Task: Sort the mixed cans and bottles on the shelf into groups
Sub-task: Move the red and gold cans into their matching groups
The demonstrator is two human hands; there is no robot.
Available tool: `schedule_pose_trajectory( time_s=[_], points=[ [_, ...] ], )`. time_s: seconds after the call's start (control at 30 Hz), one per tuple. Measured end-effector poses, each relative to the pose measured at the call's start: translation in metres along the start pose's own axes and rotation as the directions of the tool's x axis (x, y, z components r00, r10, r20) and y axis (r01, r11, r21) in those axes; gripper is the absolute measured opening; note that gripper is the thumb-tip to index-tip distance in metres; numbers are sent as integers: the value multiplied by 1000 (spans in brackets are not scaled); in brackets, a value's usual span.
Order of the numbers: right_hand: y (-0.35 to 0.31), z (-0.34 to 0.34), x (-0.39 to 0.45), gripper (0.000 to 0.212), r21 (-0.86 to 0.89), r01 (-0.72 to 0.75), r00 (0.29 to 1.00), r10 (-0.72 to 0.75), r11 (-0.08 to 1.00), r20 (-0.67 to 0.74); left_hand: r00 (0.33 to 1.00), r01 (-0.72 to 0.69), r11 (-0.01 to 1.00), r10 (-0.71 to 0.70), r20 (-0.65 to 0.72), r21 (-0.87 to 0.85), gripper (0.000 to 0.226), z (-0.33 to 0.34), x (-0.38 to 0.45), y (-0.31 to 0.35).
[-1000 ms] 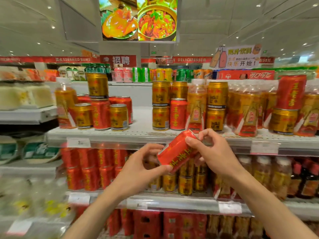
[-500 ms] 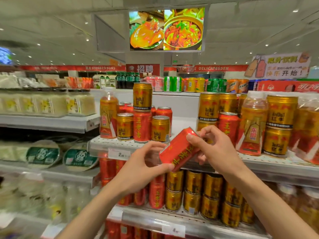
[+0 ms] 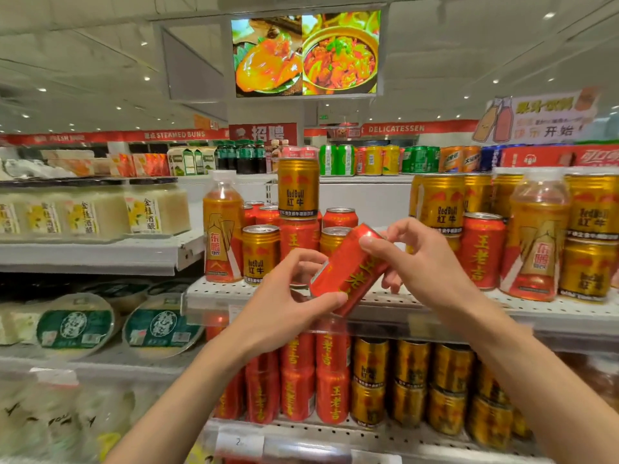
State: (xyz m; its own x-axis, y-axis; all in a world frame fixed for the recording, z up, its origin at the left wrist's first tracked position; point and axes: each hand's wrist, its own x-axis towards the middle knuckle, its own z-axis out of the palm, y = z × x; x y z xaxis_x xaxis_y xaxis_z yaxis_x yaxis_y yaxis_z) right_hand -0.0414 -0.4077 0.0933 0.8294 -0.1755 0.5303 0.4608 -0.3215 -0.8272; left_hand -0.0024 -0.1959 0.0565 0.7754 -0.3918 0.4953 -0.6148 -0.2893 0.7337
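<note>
A red can with yellow characters is tilted in front of the white perforated shelf. My left hand grips its lower end, and my right hand pinches its upper end. Behind it on the shelf stand mixed gold cans, red cans and orange bottles. One gold can is stacked on a red can at the left group. More gold cans and a bottle stand at the right.
The shelf below holds rows of red cans at left and gold cans at right. White tubs and round green-lidded packs fill the left shelving. A screen hangs overhead.
The view has swung left and moved closer to the shelf. Both hands keep hold of the red can, which stays tilted in front of the shelf.
</note>
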Motion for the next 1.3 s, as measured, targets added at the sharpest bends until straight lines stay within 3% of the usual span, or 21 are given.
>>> schedule_pose_trajectory(
  time_s=[0.4, 0.67, 0.83, 0.97, 1.13, 1.3],
  points=[
    [-16, 24, 5, 36, -113, -39, 999, 36, 993, -28, 993, -88, 995, 85, 79, 38, 70, -14, 21, -21],
    [-25, 25, 9, 37, -94, -14, 1000, 17, 995, 27, 995, -86, 992, 90, -43, 95, 54, -10, 22, -26],
    [-24, 24, 21, 34, -77, -27, 996, 34, 997, 85, 991, -64, 995, 72, -115, 79, 72, -15, 20, -29],
    [-13, 18, 32, 22, -231, -8, 1000, 6, 973, -8, 980, -43, 998, 53, -193, 53, 77, -23, 17, -33],
    [15, 24, 41, 24, -540, 32, 999, -38, 841, 0, 973, -8, 999, 15, -229, 34, 50, -32, 15, -37],
    [22, 31, 39, 34, -446, 4, 996, 38, 895, 85, 974, 4, 1000, 2, -228, 27, 42, -34, 13, -39]
  ],
)
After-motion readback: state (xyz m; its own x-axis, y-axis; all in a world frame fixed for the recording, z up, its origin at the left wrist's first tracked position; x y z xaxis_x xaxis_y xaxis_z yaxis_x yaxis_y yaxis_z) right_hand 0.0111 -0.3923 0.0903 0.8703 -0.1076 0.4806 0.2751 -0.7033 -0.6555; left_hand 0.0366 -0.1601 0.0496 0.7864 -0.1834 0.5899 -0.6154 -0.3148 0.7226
